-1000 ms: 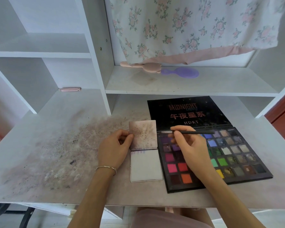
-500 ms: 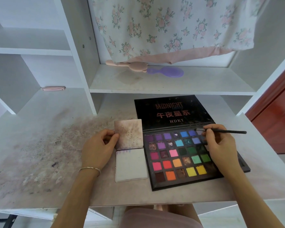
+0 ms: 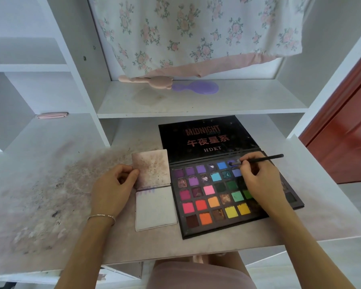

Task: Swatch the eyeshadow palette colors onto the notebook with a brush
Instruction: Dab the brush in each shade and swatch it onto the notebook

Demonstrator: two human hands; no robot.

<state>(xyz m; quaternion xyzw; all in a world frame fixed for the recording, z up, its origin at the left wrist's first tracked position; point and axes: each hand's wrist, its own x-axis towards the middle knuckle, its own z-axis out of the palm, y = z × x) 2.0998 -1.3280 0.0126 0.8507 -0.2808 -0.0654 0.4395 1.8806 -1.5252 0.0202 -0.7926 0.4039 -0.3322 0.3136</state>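
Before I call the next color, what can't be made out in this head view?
- Right-side pans of the eyeshadow palette: covered by the right hand.
- Brush tip: too small and blurred to tell whether it touches the dark blue pan.
- Notebook left edge: partly behind the left hand.
- Purple swatches at the page top: too small to count.

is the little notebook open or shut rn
Open: the small white notebook has its stained cover flipped up and held by the left hand, showing a white page with purple marks.
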